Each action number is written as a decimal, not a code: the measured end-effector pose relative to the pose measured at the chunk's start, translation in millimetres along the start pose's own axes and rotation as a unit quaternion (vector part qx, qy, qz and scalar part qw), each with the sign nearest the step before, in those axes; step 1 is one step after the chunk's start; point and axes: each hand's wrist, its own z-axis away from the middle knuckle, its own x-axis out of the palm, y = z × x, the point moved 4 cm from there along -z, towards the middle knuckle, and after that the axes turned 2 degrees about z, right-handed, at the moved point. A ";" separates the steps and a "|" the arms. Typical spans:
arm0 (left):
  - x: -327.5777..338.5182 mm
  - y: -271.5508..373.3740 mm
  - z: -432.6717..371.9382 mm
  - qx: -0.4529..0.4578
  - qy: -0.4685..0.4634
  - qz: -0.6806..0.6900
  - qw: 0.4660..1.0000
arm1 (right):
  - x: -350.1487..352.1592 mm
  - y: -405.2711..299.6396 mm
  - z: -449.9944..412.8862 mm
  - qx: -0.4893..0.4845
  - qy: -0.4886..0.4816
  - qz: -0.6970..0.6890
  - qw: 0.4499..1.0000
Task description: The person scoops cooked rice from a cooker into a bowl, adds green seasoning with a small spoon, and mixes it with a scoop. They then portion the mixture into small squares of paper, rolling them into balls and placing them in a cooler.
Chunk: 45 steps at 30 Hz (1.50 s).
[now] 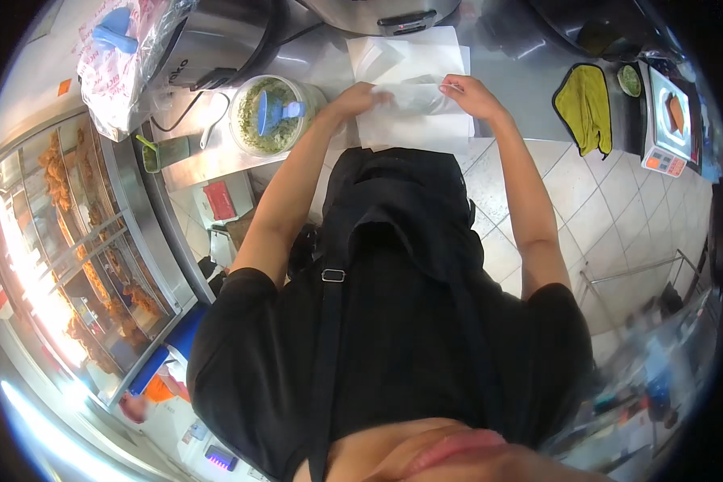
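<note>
At the counter, my right hand (473,99) pinches the top edge of a thin translucent sheet (419,96), possibly a plastic bag. My left hand (358,99) is at the sheet's left end. Its fingers are blurred, so their grip on the sheet is unclear. Beneath both hands lie overlapping sheets of white paper (410,132), reaching the counter's front edge. Just left of my left forearm stands a white plastic tub (236,117) of chopped green herbs or vegetables (280,135), with a blue scoop (270,113) resting in it.
Large cookers (217,42) line the back. A white spoon (214,120) and a small green container (150,158) lie left. A yellow-green cloth (587,108) hangs over the front edge, near a digital scale (663,158). A lit food display case (84,241) stands far left, a person (159,388) beyond.
</note>
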 end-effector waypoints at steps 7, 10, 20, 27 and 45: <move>33.2 18.2 -5.5 -0.025 0.227 -0.200 0.953 | 17.6 1.3 -9.4 0.055 0.109 0.140 0.983; 57.3 34.3 10.4 0.060 0.345 -0.192 0.917 | 30.5 -1.5 -0.1 -0.017 0.228 0.209 0.951; 55.3 44.8 37.7 0.240 0.400 -0.341 0.816 | 39.2 3.4 26.4 -0.209 0.262 0.356 0.872; 54.2 61.1 57.5 0.244 0.288 -0.395 0.838 | 37.6 -14.7 38.7 -0.196 0.139 0.406 0.882; 55.0 36.4 22.7 0.098 0.302 -0.201 0.927 | 18.1 1.2 1.5 -0.091 0.088 0.186 0.974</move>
